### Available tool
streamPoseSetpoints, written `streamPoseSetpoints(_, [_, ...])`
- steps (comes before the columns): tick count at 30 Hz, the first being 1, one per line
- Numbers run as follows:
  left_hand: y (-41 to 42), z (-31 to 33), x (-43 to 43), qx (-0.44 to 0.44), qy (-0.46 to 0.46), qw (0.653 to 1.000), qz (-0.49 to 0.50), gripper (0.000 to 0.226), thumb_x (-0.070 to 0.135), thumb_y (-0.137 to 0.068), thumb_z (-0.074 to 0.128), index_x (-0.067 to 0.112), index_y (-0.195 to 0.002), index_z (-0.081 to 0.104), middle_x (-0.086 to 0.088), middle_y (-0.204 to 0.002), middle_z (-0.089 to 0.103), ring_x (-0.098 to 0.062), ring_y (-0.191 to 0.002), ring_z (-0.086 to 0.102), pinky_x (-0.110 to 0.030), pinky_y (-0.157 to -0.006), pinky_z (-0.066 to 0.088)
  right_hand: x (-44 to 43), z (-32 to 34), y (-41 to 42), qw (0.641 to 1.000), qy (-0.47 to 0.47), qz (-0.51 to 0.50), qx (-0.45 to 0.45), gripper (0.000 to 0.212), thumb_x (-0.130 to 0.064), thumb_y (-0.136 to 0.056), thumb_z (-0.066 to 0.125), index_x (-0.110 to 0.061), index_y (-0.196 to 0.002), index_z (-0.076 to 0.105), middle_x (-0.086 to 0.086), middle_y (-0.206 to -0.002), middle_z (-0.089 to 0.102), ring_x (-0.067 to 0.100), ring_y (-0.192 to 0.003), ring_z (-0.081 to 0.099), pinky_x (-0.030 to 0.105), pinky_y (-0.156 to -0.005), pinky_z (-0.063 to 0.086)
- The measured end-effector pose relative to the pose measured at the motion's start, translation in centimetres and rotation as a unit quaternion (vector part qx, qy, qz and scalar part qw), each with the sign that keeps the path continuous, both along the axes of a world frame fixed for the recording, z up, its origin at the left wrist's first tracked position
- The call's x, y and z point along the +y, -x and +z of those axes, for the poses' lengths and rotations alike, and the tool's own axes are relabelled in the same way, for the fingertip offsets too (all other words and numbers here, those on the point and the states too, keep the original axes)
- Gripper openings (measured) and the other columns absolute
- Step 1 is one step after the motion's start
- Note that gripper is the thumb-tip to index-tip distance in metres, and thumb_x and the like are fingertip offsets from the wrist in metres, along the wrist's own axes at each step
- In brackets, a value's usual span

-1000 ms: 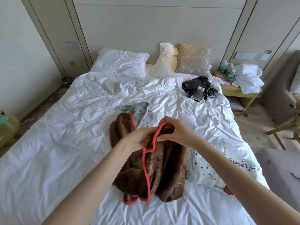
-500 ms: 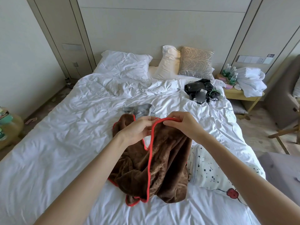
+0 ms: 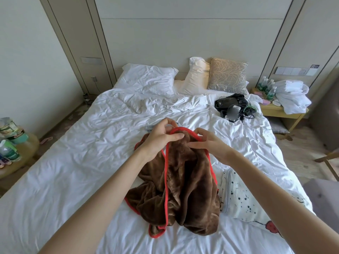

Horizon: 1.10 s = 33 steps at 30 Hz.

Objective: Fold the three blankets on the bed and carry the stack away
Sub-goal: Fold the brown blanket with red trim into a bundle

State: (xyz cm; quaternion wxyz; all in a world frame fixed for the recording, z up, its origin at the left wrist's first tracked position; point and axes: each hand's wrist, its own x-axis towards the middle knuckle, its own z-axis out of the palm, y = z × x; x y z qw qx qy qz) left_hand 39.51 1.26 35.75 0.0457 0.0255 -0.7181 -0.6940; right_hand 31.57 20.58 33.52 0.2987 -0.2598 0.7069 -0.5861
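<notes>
– On the white bed (image 3: 73,171), dead centre: the brown blanket (image 3: 183,189) with red trim, top edge held up, the rest heaped below it. Who's got it?
– Both hands. The left hand (image 3: 159,138) pinches the red trim at the top, fingers curled onto it. The right hand (image 3: 209,143) pinches the same edge just beside it, thumb pressed into the brown pile.
– The other blankets?
– The spotted white blanket (image 3: 242,198) lies touching the brown one on its right. A sliver of the grey blanket (image 3: 149,127) peeks out behind the left hand. That's three in all.
– Any writing?
– Nothing I can read. The bottles (image 3: 266,87) on the nightstand (image 3: 286,114) have green labels, but the print's too small and I can't tell the count. The jars (image 3: 8,127) on the round side table (image 3: 27,149) have blurred labels.
– Pillows?
– Three at the head of the bed: a white pillow (image 3: 148,79), a cream pillow (image 3: 197,76) and a patterned cushion (image 3: 227,76). There's one tangle of black gear and cables (image 3: 233,107) and one pile of white towels (image 3: 291,96).
</notes>
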Motion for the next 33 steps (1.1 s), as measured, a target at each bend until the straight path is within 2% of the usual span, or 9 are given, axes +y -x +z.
streamPoseSetpoints(5, [0.1, 2.7, -1.3, 0.063, 0.144, 0.988, 0.014, 0.030, -0.005, -0.078, 0.075, 0.014, -0.088, 0.054, -0.002, -0.078, 0.064, -0.011, -0.075, 0.062, -0.021, -0.074, 0.050, 0.1, -0.8, 0.9, 0.988, -0.133, 0.028, 0.075, 0.037, -0.017, -0.073, 0.082, -0.020, -0.108, 0.070, 0.003, -0.101, 0.075, 0.011, -0.091, 0.071, 0.017, -0.076, 0.055])
streamPoseSetpoints(12, [-0.3, 5.4, -3.3, 0.141, 0.217, 0.958, 0.122, 0.033, -0.013, -0.074, 0.070, 0.016, -0.078, 0.053, 0.001, -0.079, 0.057, -0.012, -0.075, 0.056, -0.021, -0.074, 0.044, 2.0, -4.4, 2.2, 0.936, -0.325, 0.088, 0.107, 0.029, -0.044, -0.059, 0.086, -0.030, -0.081, 0.073, -0.007, -0.079, 0.074, 0.008, -0.076, 0.070, 0.023, -0.078, 0.054])
streamPoseSetpoints(16, [-0.4, 6.7, -6.3, 0.175, 0.199, 0.935, 0.236, 0.038, -0.015, -0.075, 0.067, 0.018, -0.074, 0.047, 0.004, -0.078, 0.054, -0.004, -0.071, 0.052, -0.013, -0.069, 0.040, 4.8, -6.1, 3.3, 0.923, -0.348, 0.059, 0.154, 0.022, -0.034, -0.063, 0.085, -0.022, -0.063, 0.067, -0.007, -0.060, 0.057, 0.011, -0.063, 0.054, 0.026, -0.063, 0.040])
streamPoseSetpoints(18, [-0.4, 6.7, -7.2, 0.150, 0.203, 0.930, 0.268, 0.036, -0.012, -0.078, 0.065, 0.018, -0.075, 0.046, 0.004, -0.080, 0.052, -0.008, -0.073, 0.051, -0.012, -0.068, 0.039, 5.5, -6.0, 4.0, 0.929, -0.327, 0.004, 0.174, 0.034, -0.030, -0.067, 0.084, -0.009, -0.061, 0.058, 0.000, -0.060, 0.047, 0.013, -0.061, 0.046, 0.027, -0.061, 0.032])
streamPoseSetpoints(22, [0.2, 5.3, -8.2, 0.008, 0.190, 0.938, 0.290, 0.023, -0.007, -0.083, 0.056, 0.014, -0.078, 0.047, 0.002, -0.079, 0.050, -0.019, -0.081, 0.048, -0.026, -0.069, 0.037, 5.9, -3.4, 5.4, 0.933, -0.291, -0.067, 0.199, 0.039, -0.034, -0.074, 0.081, -0.012, -0.056, 0.055, -0.002, -0.059, 0.046, 0.012, -0.058, 0.046, 0.019, -0.054, 0.030])
streamPoseSetpoints(25, [0.2, 4.7, -7.5, -0.089, 0.169, 0.941, 0.280, 0.017, -0.002, -0.081, 0.052, 0.014, -0.076, 0.048, -0.001, -0.079, 0.049, -0.023, -0.085, 0.047, -0.032, -0.071, 0.033, 5.6, -1.0, 6.1, 0.934, -0.265, -0.088, 0.222, 0.029, -0.028, -0.077, 0.079, 0.000, -0.077, 0.071, 0.013, -0.081, 0.061, 0.023, -0.081, 0.058, 0.033, -0.072, 0.039])
streamPoseSetpoints(28, [-0.3, 5.1, -4.3, -0.108, 0.187, 0.945, 0.245, 0.012, 0.015, -0.068, 0.060, 0.014, -0.076, 0.052, 0.001, -0.077, 0.054, -0.021, -0.080, 0.051, -0.035, -0.070, 0.037, 4.3, 1.7, 5.4, 0.955, -0.196, -0.098, 0.201, 0.003, -0.014, -0.083, 0.073, -0.015, -0.082, 0.075, 0.001, -0.072, 0.062, 0.015, -0.075, 0.054, 0.029, -0.070, 0.038])
streamPoseSetpoints(31, [0.1, 5.5, -1.0, -0.103, 0.175, 0.975, 0.092, 0.037, 0.034, -0.058, 0.072, 0.019, -0.090, 0.063, 0.004, -0.080, 0.059, -0.016, -0.079, 0.058, -0.032, -0.075, 0.044, 1.8, 4.2, 4.4, 0.942, -0.198, -0.026, 0.270, 0.018, -0.021, -0.091, 0.064, -0.008, -0.100, 0.072, 0.008, -0.091, 0.067, 0.014, -0.084, 0.058, 0.022, -0.075, 0.041])
streamPoseSetpoints(33, [0.6, 5.2, 0.6, -0.085, 0.255, 0.963, -0.008, 0.046, 0.047, -0.063, 0.082, 0.032, -0.103, 0.065, 0.004, -0.094, 0.057, -0.013, -0.089, 0.060, -0.024, -0.075, 0.045, 0.4, 6.0, 3.2, 0.940, -0.178, 0.028, 0.288, 0.017, -0.019, -0.092, 0.062, -0.006, -0.098, 0.070, 0.009, -0.091, 0.066, 0.007, -0.078, 0.055, 0.015, -0.073, 0.039])
